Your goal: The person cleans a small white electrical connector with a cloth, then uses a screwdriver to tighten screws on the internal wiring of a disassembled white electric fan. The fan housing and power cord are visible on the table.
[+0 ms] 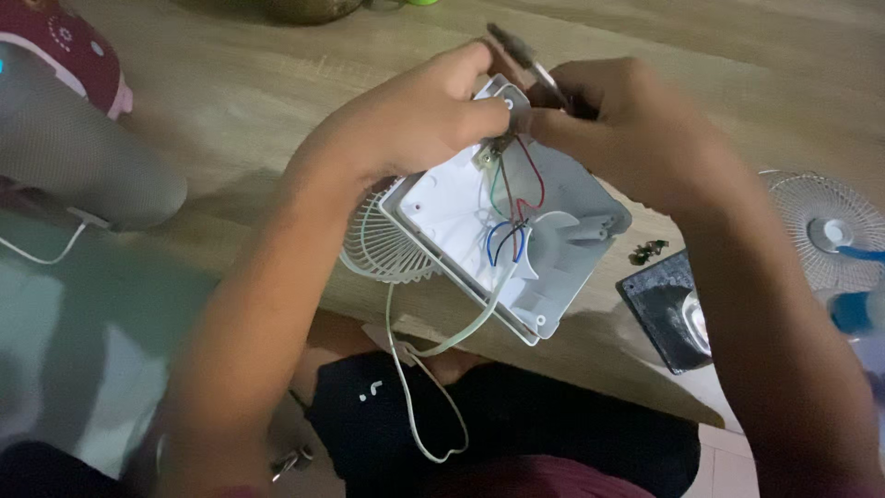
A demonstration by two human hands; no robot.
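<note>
Head view: an opened white plastic fan housing (516, 249) lies inside-up on the wooden table (230, 101), its long side running from near-left to far-right, with a round white wire grille (378, 244) showing from under its left edge. The work sits at the housing's far corner, where both hands meet. The left hand (415, 120) comes in from the left and is closed in a pinch on a small white switch part (507, 101) at that corner, thumb and forefinger pressed on it. The right hand (627, 120) comes in from the right, just beside and touching the left, and is closed around a thin dark tool (521, 51) whose shaft points away and to the left, over the switch part. Red, green and blue wires (512, 207) run from the switch part down toward the housing's middle. A pale power cord (415, 369) trails off the near edge into the lap. Small dark screws (648, 249) lie to the right of the housing, well apart from both hands.
</note>
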